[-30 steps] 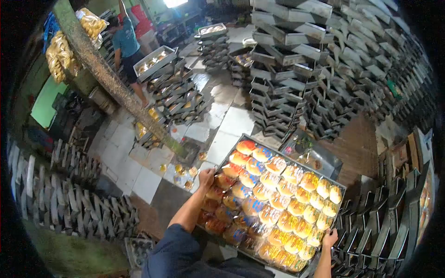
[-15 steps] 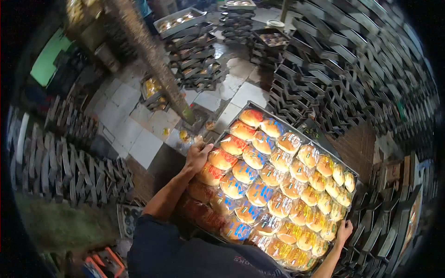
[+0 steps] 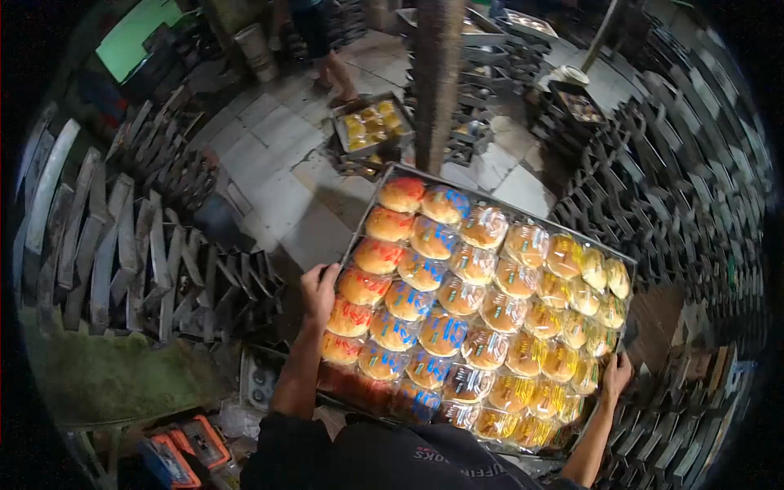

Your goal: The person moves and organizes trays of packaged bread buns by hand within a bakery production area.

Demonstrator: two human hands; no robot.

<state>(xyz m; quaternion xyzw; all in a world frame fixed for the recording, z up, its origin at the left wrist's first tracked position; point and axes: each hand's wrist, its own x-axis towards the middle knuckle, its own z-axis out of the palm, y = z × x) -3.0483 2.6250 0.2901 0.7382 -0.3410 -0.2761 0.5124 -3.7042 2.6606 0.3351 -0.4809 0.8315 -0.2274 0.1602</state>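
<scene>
A large dark tray (image 3: 506, 211) is held in front of my body, tilted in view. Rows of wrapped buns (image 3: 441, 333) fill it, their wrappers printed in red, blue, white, brown and yellow. My left hand (image 3: 320, 292) is closed round the tray's left edge. At the right edge, lower down, my right hand (image 3: 618, 376) grips the rim. The undersides of the fingers are hidden by the tray.
Beyond the tray stands a post (image 3: 439, 90). A crate of yellow packs (image 3: 374, 124) sits on the floor near a person's legs (image 3: 339, 75). Stacked trays rise at left (image 3: 139, 245) and right (image 3: 686, 180). Orange-edged boxes (image 3: 186, 451) lie lower left.
The view has turned left, so the post and floor crate appear farther right. The tray looks more level, and a person's legs now show. Both hands keep their hold.
</scene>
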